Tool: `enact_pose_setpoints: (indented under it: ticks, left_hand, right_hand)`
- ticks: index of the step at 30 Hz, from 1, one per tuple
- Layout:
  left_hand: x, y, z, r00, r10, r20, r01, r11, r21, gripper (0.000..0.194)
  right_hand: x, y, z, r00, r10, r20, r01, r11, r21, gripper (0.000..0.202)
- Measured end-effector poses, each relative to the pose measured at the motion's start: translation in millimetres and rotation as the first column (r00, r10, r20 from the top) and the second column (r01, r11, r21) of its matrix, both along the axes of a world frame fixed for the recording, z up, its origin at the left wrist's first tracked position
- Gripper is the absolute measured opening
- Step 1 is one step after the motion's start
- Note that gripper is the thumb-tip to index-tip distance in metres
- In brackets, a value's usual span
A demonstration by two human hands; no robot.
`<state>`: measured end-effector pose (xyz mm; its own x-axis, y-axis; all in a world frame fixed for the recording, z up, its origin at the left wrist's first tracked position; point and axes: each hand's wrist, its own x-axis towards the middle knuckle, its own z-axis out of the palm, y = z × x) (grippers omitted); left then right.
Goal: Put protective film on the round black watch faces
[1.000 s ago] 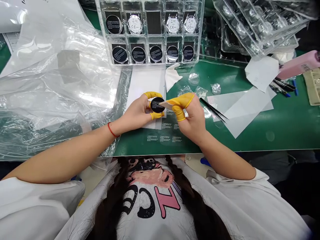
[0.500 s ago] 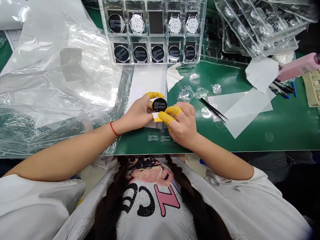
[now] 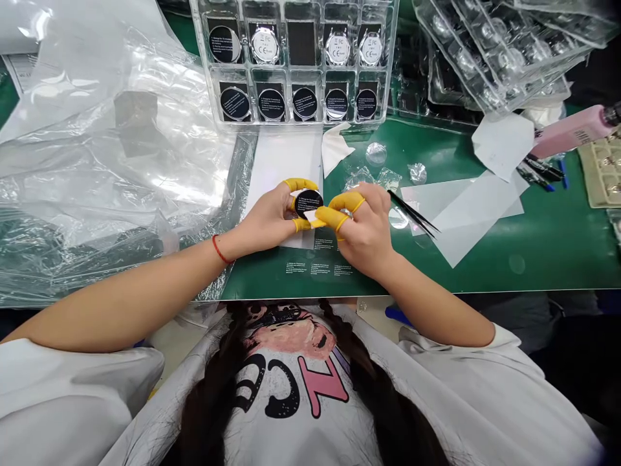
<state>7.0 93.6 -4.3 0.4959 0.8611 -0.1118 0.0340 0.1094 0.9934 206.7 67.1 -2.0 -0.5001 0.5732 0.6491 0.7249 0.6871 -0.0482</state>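
Note:
My left hand (image 3: 272, 217), with yellow finger cots, is closed around the edge of a round black watch face (image 3: 308, 200) bearing small white print. My right hand (image 3: 363, 223), also in yellow finger cots, pinches a small white piece (image 3: 311, 216), like a card or scraper, whose end rests over the lower right of the watch face. Below the hands, clear film labels with white print (image 3: 320, 267) lie on the green table. A white sheet (image 3: 281, 155) lies under and beyond the watch face.
A clear tray (image 3: 213, 120) of watches stands at the back, with stacked trays (image 3: 509, 58) to its right. Black tweezers (image 3: 414, 213), a white cloth (image 3: 336, 147) and translucent sheets (image 3: 480, 213) lie at right, near a pink bottle (image 3: 565, 133). Plastic film (image 3: 121, 188) covers the left.
My right hand has shifted slightly right and turned. The white piece has moved from the watch's lower edge onto its face. My left hand stays nearly still with the watch face.

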Motion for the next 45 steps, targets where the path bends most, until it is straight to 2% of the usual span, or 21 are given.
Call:
enact_pose_setpoints:
  ticks: [5,8,10,12,14,17,18,20,22,24,25,26,28,30,31,34,36,39,41,45]
  left_hand:
    - [-1,0,-0.8,0.999,0.018,0.029,-0.018,1.000,-0.021,0.055]
    - [-1,-2,-2.0,0.999,0.017,0.033,-0.017,1.000,-0.007,0.056]
    - [-1,-3,-2.8,0.999,0.002,0.049,-0.001,1.000,-0.011,0.053]
    - [-1,-3,-2.5,0.998,-0.009,0.058,0.010,1.000,-0.011,0.051]
    - [-1,-3,-0.9,0.999,-0.014,0.052,0.014,1.000,-0.004,0.050]
    - [-1,-4,2.0,0.999,-0.013,0.032,0.013,1.000,0.005,0.050]
    - [-2,-4,2.3,1.000,-0.012,0.021,0.012,1.000,0.010,0.050]
    - [-3,-5,1.4,1.000,-0.009,0.000,0.009,0.999,0.032,0.052]
    - [-4,-5,-0.6,1.000,-0.007,0.000,0.007,0.999,0.051,0.058]
    - [-4,-4,-1.7,0.999,0.005,0.033,-0.006,0.999,0.035,0.070]
    - [-4,-4,-1.3,0.999,0.025,0.048,-0.025,1.000,0.010,0.076]
    - [-4,-4,-0.3,0.998,0.048,0.050,-0.047,0.999,-0.013,0.080]
    - [-3,-3,2.7,0.996,0.083,0.036,-0.082,0.996,-0.047,0.080]
    - [-3,-4,5.4,0.996,0.090,0.010,-0.089,0.995,-0.047,0.073]
    - [-3,-4,6.1,0.997,0.081,0.000,-0.081,0.996,-0.041,0.070]
    - [-4,-5,5.2,0.999,0.042,-0.020,-0.043,0.999,-0.033,0.064]
    - [-6,-5,3.3,0.999,0.027,-0.029,-0.028,0.999,-0.037,0.059]
    - [-8,-6,1.8,0.999,0.018,-0.035,-0.019,1.000,-0.025,0.052]
    - [-9,-6,1.9,0.999,0.011,-0.038,-0.011,1.000,-0.008,0.047]
    - [-8,-4,2.0,0.999,0.007,-0.042,-0.006,1.000,0.004,0.044]
  right_hand:
    - [-3,-14,-2.5,0.999,0.039,-0.005,-0.038,0.998,0.056,0.024]
    - [4,-9,0.5,0.990,0.040,-0.137,-0.060,0.988,-0.145,0.017]
    - [19,4,-1.9,0.938,-0.088,-0.335,-0.009,0.961,-0.277,0.019]
    - [42,22,-10.4,0.860,-0.269,-0.434,0.101,0.923,-0.372,0.026]
    - [63,39,-22.0,0.859,-0.372,-0.351,0.223,0.890,-0.398,0.030]
    - [68,50,-29.7,0.895,-0.393,-0.212,0.311,0.890,-0.334,0.039]
    - [61,47,-27.0,0.903,-0.366,-0.223,0.280,0.898,-0.341,0.040]
    - [35,36,-14.9,0.925,-0.254,-0.281,0.117,0.897,-0.427,0.037]
    - [6,26,1.0,0.930,-0.121,-0.346,-0.104,0.819,-0.564,0.036]
    - [-14,31,15.8,0.919,-0.066,-0.388,-0.226,0.719,-0.657,0.041]
    - [-19,43,22.3,0.914,-0.072,-0.400,-0.242,0.695,-0.677,0.041]
    - [-21,60,28.4,0.908,-0.091,-0.410,-0.237,0.696,-0.678,0.037]
    - [-20,110,39.2,0.893,-0.142,-0.427,-0.182,0.754,-0.631,0.022]
    - [-21,168,46.5,0.886,-0.179,-0.428,-0.078,0.852,-0.517,0.020]
    - [-23,195,48.2,0.888,-0.195,-0.416,-0.025,0.884,-0.468,0.018]
    - [-40,251,46.2,0.931,-0.240,-0.275,0.095,0.886,-0.453,0.015]
    - [-48,267,42.5,0.957,-0.246,-0.151,0.163,0.893,-0.420,0.014]
    - [-39,275,38.8,0.966,-0.254,-0.048,0.233,0.937,-0.261,0.003]
    - [-23,281,36.6,0.963,-0.268,-0.003,0.260,0.936,-0.238,0.017]
    - [2,302,29.0,0.962,-0.260,0.089,0.274,0.903,-0.330,0.039]
